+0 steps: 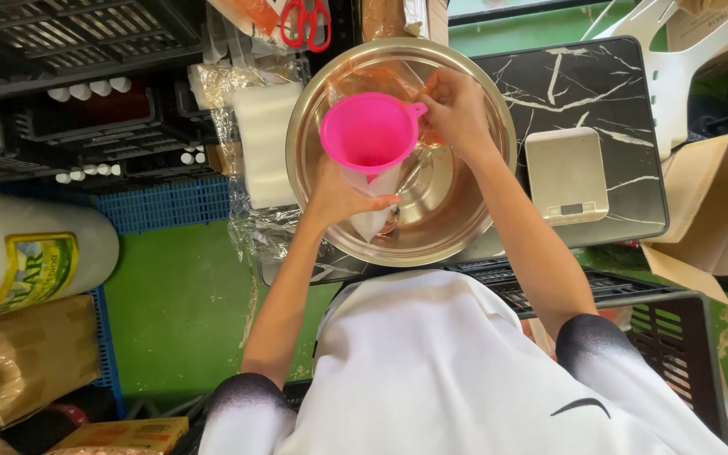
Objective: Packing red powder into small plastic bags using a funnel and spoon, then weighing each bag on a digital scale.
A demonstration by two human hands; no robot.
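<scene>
funnel held upright over the bag, inside the bowl

the pink funnel (369,132) sits mouth-up above the steel bowl (465,227), its spout pointing straight down into a small clear bag (374,221). the left hand (339,195) is under and beside the spout, fingers closed around the neck of the bag where the spout enters. the right hand (457,108) is at the funnel's rim on the side with the little tab, fingers pinched there, with a crumpled orange-tinted plastic bag (364,77) just behind it. both hands touch the work; the left one is lower.

the bowl rests on a dark marbled surface (600,84), with a small white scale (567,175) just beside it. red scissors (307,22) lie beyond the bowl, black crates (86,126) are off to the left and a cardboard box (718,211) to the right, all clear of the hands.
</scene>
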